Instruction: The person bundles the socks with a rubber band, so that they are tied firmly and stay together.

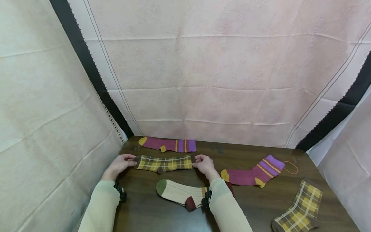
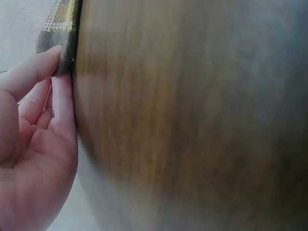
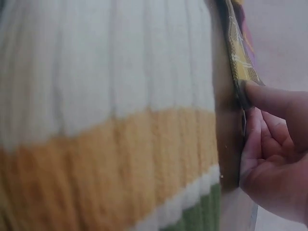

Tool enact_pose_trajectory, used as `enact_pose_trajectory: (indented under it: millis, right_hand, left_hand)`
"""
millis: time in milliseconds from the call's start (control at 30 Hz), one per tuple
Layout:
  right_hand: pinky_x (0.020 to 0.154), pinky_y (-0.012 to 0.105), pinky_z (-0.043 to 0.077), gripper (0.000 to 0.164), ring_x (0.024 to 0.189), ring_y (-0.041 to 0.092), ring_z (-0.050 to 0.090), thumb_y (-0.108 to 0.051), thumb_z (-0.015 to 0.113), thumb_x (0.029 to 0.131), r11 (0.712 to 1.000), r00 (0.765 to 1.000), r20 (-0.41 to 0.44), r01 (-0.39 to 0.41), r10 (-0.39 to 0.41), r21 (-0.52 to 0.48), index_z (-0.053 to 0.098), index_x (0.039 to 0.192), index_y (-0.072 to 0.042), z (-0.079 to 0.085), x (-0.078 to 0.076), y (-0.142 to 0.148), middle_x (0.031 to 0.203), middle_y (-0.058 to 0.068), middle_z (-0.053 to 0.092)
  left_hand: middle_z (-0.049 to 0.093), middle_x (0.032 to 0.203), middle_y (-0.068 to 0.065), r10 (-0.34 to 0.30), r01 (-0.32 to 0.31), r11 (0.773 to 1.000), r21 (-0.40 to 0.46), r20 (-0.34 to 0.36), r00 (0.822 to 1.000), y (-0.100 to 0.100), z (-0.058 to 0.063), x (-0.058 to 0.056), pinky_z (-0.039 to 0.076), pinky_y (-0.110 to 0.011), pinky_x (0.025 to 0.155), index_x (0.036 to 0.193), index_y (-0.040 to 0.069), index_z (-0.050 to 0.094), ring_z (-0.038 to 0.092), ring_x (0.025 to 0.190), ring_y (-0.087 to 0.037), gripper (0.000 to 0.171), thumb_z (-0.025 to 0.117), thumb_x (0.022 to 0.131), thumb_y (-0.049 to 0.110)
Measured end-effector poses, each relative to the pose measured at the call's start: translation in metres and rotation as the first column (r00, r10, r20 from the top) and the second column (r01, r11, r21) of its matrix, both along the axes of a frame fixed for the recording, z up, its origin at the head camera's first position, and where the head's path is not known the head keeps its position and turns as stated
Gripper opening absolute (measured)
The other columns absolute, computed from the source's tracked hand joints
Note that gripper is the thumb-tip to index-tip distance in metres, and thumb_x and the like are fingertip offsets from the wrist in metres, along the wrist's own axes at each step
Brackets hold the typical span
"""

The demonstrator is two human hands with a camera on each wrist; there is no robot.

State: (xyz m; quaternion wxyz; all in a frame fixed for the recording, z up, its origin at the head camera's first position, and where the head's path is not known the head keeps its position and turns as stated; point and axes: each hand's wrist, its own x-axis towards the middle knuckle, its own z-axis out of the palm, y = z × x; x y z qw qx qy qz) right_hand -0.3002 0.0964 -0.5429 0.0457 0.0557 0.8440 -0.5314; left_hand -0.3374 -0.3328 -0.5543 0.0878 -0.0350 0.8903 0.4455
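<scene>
A yellow and brown plaid sock [image 1: 171, 163] lies stretched sideways between both hands, its heel toward the near side. My left hand [image 1: 121, 166] pinches the dark toe end between thumb and fingers, as the left wrist view also shows on the sock [image 2: 58, 24]. At the other end, my right hand [image 1: 205, 164] pinches the dark cuff, thumb on top. Below the right forearm lies a cream sock [image 1: 179, 190] with a green toe and maroon heel, its cuff part hidden by the sleeve. Its ribbed cream and orange knit [image 3: 159, 96] fills much of the right wrist view.
Behind the plaid sock lies a purple sock [image 1: 165, 144] with yellow toe. Another purple sock [image 1: 246, 176] sits to the right, beside a thin orange loop [image 1: 291, 168]. A second plaid sock [image 1: 302, 206] is at the near right of the brown table [image 1: 145, 206]. Pale cloth walls [image 1: 217, 80] surround it.
</scene>
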Motion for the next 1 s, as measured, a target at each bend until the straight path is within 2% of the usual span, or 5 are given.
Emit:
enact_pose_trajectory:
  millis: [200,633,733,833,1000]
  right_hand:
    - [0.096,0.048,0.054,0.028,0.108,0.03,0.065,-0.008,0.078,0.098,1.0,1.0,-0.015,-0.008,0.008,0.027,0.073,0.124,-0.001,-0.003,-0.001,-0.002,0.115,0.013,0.072]
    - [0.09,0.046,0.057,0.023,0.101,0.03,0.067,-0.01,0.078,0.098,0.992,0.999,-0.027,0.025,-0.022,0.122,0.074,0.119,0.0,0.0,-0.001,-0.008,0.107,0.011,0.072]
    - [0.087,0.044,0.057,0.023,0.1,0.029,0.066,-0.01,0.077,0.098,0.993,1.0,-0.023,0.025,-0.022,0.119,0.074,0.119,0.0,0.001,-0.002,-0.008,0.107,0.011,0.072]
    - [0.087,0.044,0.057,0.024,0.1,0.029,0.067,-0.009,0.077,0.098,0.995,1.0,-0.025,0.018,-0.016,0.103,0.074,0.119,0.001,0.001,-0.003,-0.008,0.107,0.012,0.072]
    - [0.09,0.045,0.056,0.023,0.1,0.028,0.066,-0.01,0.076,0.099,0.996,0.999,-0.033,-0.021,0.024,0.084,0.073,0.119,0.001,0.001,-0.005,-0.002,0.107,0.012,0.072]
  left_hand:
    - [0.069,0.133,-0.025,0.003,-0.003,1.0,-0.001,-0.019,1.0,-0.002,-0.003,0.003,0.044,-0.056,0.109,0.134,-0.005,0.066,0.061,0.125,-0.039,0.046,0.078,0.099,0.023]
    - [0.07,0.122,-0.022,0.038,-0.038,0.999,0.003,-0.112,0.993,0.011,0.002,0.008,0.046,-0.043,0.094,0.123,-0.004,0.07,0.06,0.111,-0.035,0.03,0.075,0.1,0.015]
    - [0.071,0.119,-0.02,0.062,-0.058,0.998,0.035,-0.122,0.991,0.015,0.003,0.008,0.046,-0.038,0.091,0.122,-0.005,0.07,0.061,0.108,-0.031,0.028,0.074,0.101,0.013]
    - [0.071,0.115,-0.02,0.076,-0.064,0.993,0.098,-0.126,0.989,0.019,0.005,0.009,0.053,-0.032,0.086,0.122,-0.008,0.068,0.064,0.102,-0.024,0.028,0.072,0.102,0.01]
    - [0.069,0.113,-0.02,0.1,-0.074,0.972,0.223,-0.108,0.989,0.027,0.009,0.009,0.063,-0.031,0.075,0.127,-0.012,0.063,0.068,0.09,-0.018,0.03,0.069,0.103,0.006]
